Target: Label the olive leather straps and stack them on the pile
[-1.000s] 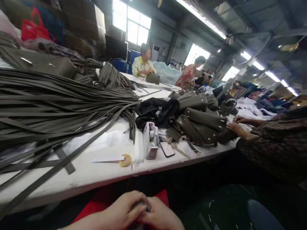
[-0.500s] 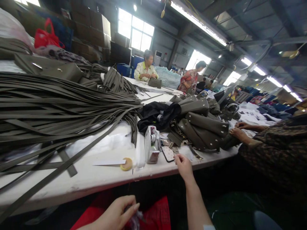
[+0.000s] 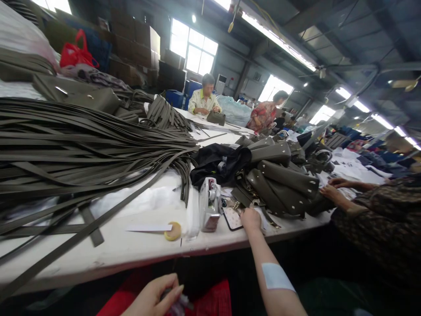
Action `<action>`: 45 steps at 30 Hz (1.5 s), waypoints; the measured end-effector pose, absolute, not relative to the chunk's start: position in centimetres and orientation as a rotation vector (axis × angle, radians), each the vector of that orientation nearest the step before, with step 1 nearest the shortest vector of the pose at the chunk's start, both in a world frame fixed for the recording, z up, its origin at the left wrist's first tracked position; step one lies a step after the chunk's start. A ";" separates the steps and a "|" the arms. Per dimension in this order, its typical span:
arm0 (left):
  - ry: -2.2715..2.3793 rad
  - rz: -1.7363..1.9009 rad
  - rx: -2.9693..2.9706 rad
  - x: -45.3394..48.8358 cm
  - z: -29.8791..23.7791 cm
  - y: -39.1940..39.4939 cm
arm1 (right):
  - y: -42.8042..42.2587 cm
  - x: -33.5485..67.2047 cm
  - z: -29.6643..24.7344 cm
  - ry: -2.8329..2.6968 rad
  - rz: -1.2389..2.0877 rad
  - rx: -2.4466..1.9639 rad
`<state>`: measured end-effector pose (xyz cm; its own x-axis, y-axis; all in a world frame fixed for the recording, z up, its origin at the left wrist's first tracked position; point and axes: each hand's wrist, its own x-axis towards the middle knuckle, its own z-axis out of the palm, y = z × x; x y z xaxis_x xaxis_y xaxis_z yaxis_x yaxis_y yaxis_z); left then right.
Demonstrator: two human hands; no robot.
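Low at the front, my left hand (image 3: 163,295) is curled closed around a small crumpled, see-through bit of what looks like plastic (image 3: 179,306). My right hand (image 3: 251,219) reaches over the table's front edge, its bent fingers mostly hidden from me. It lies by a dark strap with a gold buckle (image 3: 236,205) and against a pale, dark-edged phone-like case (image 3: 232,218). To its left stands a clear-wrapped white dispenser-like thing (image 3: 209,204). Dark olive bags (image 3: 284,186) with metal studs are heaped just beyond it.
Long dark straps (image 3: 82,145) cover the table's left side. A yellow tape roll (image 3: 173,231) with a white strip lies near the front edge. Black cloth (image 3: 220,162) sits mid-table. At right, a co-worker's hands (image 3: 332,191) touch the bags; two people work across the table.
My right hand has moved forward among the straps, and more of its forearm shows. My left hand stays closed, slightly lower. The view has shifted a little.
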<state>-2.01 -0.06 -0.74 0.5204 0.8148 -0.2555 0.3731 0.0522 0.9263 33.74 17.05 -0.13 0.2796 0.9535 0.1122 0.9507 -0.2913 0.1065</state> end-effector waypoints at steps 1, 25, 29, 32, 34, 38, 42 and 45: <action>1.056 0.456 1.551 -2.0 -0.9 0.0 | 17.1 33.8 -0.1 1.857 0.254 2.466; 0.936 0.410 1.572 -1.7 -1.5 0.0 | 3.2 32.8 6.6 2.446 -0.353 3.103; 0.935 0.383 1.367 -1.7 -0.7 0.0 | -0.4 28.8 7.5 2.508 -1.461 2.623; 0.930 0.363 1.173 -1.7 -0.5 0.0 | -2.4 25.8 8.0 2.465 -1.694 2.153; 0.932 0.376 1.130 -1.7 -0.6 -0.1 | -2.9 24.2 8.1 2.502 -1.595 2.008; 0.936 0.410 1.113 -1.7 -0.7 -0.4 | -3.1 22.1 8.1 2.559 -1.345 1.909; 0.945 0.402 1.126 -1.7 -0.6 -0.6 | -3.3 21.4 7.9 2.614 -1.189 1.864; 0.950 0.412 1.164 -1.8 -0.7 -0.5 | -3.6 21.6 8.0 2.708 -1.160 1.824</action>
